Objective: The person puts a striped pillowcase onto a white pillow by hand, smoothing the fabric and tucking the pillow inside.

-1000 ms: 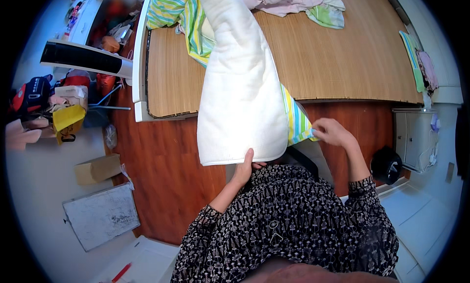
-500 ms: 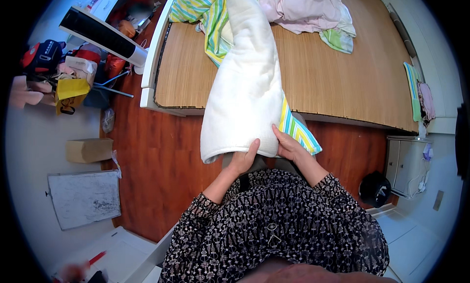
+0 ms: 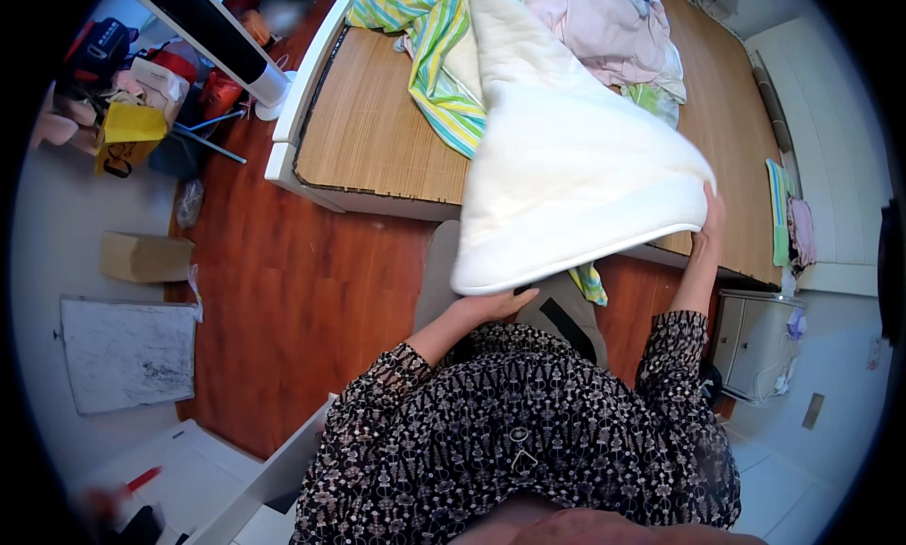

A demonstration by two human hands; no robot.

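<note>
A thick white quilt (image 3: 576, 167) stretches from the bed toward me, its near edge drawn fairly straight between my two hands. At the edge's right end, my right hand (image 3: 713, 217) grips the cloth, with part of the fingers behind it. My left hand (image 3: 493, 305) is at the lower left part of the same edge, closed at the cloth; most of its fingers are hidden under the quilt. Striped green, yellow and blue fabric (image 3: 444, 83) lies along the quilt's left side on the bed. A small striped end (image 3: 590, 285) hangs below the quilt's edge, near my legs.
The bed (image 3: 373, 120) has a tan woven mat and a white frame. Pale pink bedding (image 3: 599, 26) is heaped at its far side. A tower fan (image 3: 222, 50) stands left, near bags (image 3: 132, 130). A small cabinet (image 3: 755, 342) is at right, a cardboard box (image 3: 146, 256) at left.
My right hand has moved right and away from me, spreading the quilt's near edge wide. My left hand stays near my body, slightly right. The striped end is now mostly covered.
</note>
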